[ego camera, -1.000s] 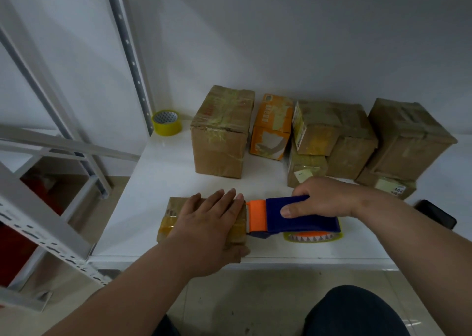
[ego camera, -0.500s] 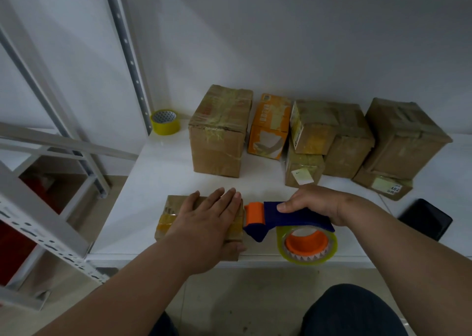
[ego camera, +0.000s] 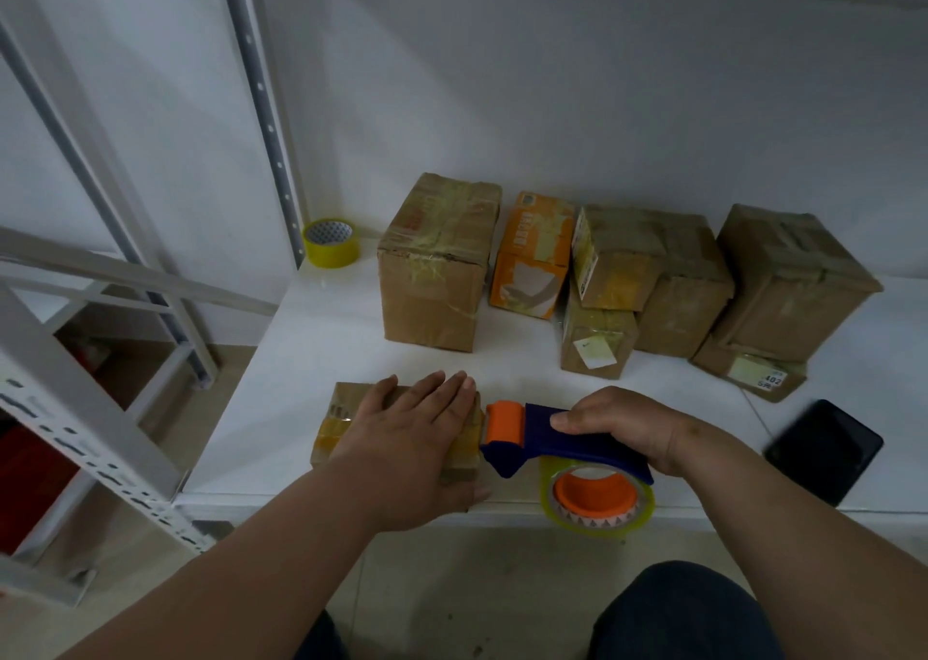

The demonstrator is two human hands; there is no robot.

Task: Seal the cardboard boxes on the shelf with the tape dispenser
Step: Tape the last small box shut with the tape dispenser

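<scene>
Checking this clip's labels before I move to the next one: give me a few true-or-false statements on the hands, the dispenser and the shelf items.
1. The left hand lies flat on the small box at the shelf's front edge. True.
2. The right hand grips the tape dispenser. True.
3. The dispenser's roller points away from the small box. False: its orange roller sits at the box's right end.
4. The spare tape roll lies on top of a box. False: it sits on the shelf by the upright post.
5. A dark phone lies at the right. True.
</scene>
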